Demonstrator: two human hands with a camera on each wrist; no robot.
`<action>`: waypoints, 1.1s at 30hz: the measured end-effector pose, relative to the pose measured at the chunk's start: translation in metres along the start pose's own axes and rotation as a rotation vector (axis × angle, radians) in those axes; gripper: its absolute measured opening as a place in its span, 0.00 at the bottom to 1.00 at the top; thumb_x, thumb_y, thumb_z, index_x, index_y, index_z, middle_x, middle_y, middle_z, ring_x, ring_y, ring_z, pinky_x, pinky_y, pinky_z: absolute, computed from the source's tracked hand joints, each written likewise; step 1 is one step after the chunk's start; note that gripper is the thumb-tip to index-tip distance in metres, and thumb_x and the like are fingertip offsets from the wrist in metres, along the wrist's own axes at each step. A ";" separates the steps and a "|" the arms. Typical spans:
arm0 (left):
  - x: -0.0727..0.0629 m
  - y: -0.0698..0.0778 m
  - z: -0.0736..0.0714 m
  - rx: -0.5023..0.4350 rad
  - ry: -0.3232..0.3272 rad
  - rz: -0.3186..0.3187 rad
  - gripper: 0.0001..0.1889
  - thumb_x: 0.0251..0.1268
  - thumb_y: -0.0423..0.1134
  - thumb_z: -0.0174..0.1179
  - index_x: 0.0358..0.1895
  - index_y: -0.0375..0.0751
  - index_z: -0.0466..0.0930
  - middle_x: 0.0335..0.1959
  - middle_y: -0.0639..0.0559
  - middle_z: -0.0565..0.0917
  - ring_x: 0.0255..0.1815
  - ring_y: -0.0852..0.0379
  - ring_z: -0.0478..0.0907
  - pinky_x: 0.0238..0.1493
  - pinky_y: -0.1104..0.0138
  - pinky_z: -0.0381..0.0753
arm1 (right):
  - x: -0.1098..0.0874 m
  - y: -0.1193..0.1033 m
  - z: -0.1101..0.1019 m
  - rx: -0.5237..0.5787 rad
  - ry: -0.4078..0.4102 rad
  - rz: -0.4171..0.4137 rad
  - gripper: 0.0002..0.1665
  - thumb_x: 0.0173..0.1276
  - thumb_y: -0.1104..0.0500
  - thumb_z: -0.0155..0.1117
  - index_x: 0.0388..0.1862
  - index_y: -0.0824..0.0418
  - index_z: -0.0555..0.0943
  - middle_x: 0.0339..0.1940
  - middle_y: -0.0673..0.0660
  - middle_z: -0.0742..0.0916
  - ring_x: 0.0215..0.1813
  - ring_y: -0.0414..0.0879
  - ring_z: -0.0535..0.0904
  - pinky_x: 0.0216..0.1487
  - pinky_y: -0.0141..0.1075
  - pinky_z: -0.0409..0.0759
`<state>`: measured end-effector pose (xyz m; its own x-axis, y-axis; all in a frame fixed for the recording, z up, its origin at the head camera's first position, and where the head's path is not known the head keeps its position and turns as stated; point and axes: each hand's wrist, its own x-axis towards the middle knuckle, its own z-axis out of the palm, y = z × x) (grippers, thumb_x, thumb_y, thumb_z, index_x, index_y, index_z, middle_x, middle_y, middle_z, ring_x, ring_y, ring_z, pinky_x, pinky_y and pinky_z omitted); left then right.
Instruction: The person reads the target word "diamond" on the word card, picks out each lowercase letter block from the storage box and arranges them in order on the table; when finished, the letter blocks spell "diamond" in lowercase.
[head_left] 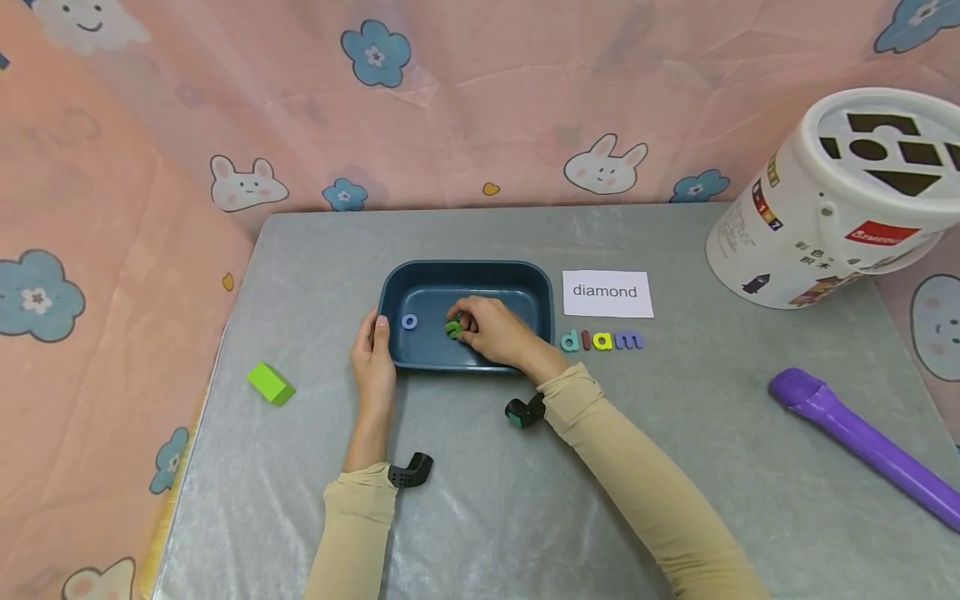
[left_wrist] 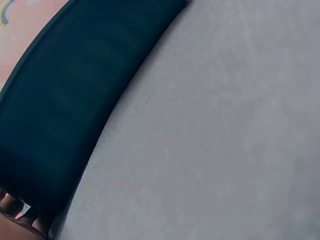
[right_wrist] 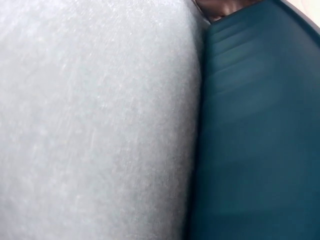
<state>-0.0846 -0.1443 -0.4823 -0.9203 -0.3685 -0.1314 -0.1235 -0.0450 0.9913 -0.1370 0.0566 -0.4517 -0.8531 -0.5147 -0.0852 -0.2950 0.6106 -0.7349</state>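
Note:
My left hand [head_left: 373, 354] holds the left end of a dark blue tray [head_left: 465, 363], thumb over the rim and fingers along the outer wall. Inside the tray, my right hand [head_left: 495, 329] pinches a green letter [head_left: 453, 329] between thumb and fingers; which letter it is, I cannot tell. A lilac letter o [head_left: 408, 322] lies to its left on the tray floor. In the left wrist view, the tray's side wall [left_wrist: 75, 90] fills the upper left, with fingers [left_wrist: 12, 205] at the lower corner. The right wrist view has the tray's outer wall [right_wrist: 255, 140] along the right.
Right of the tray, a white card [head_left: 608, 294] reads "diamond". Below it several coloured letters [head_left: 602, 341] spell "diam". A green block [head_left: 272, 383] lies at the left, a purple stick-like object [head_left: 862, 437] at the right. Behind that stands a white bucket [head_left: 795, 225] with a slotted lid.

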 end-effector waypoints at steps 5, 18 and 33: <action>-0.001 0.001 0.000 0.010 -0.005 -0.001 0.25 0.88 0.44 0.49 0.79 0.37 0.69 0.80 0.41 0.71 0.84 0.50 0.63 0.85 0.56 0.60 | 0.001 0.002 0.001 -0.045 -0.014 0.004 0.19 0.73 0.66 0.70 0.62 0.61 0.85 0.38 0.54 0.80 0.40 0.47 0.75 0.43 0.38 0.72; 0.000 0.001 0.000 0.005 -0.005 0.005 0.25 0.88 0.43 0.49 0.79 0.36 0.69 0.80 0.41 0.71 0.83 0.50 0.64 0.85 0.56 0.61 | 0.004 -0.005 0.000 -0.123 -0.046 0.015 0.26 0.69 0.70 0.65 0.65 0.56 0.84 0.40 0.54 0.78 0.42 0.48 0.72 0.41 0.38 0.70; 0.000 0.000 -0.001 -0.009 -0.025 -0.003 0.25 0.89 0.45 0.47 0.80 0.39 0.68 0.80 0.43 0.71 0.82 0.50 0.66 0.83 0.56 0.65 | 0.028 -0.030 0.026 -0.305 -0.112 -0.075 0.21 0.78 0.57 0.69 0.67 0.49 0.84 0.67 0.57 0.80 0.65 0.56 0.73 0.66 0.52 0.74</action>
<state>-0.0838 -0.1455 -0.4820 -0.9289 -0.3449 -0.1346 -0.1233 -0.0544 0.9909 -0.1411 0.0077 -0.4494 -0.7766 -0.6177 -0.1243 -0.4849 0.7119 -0.5081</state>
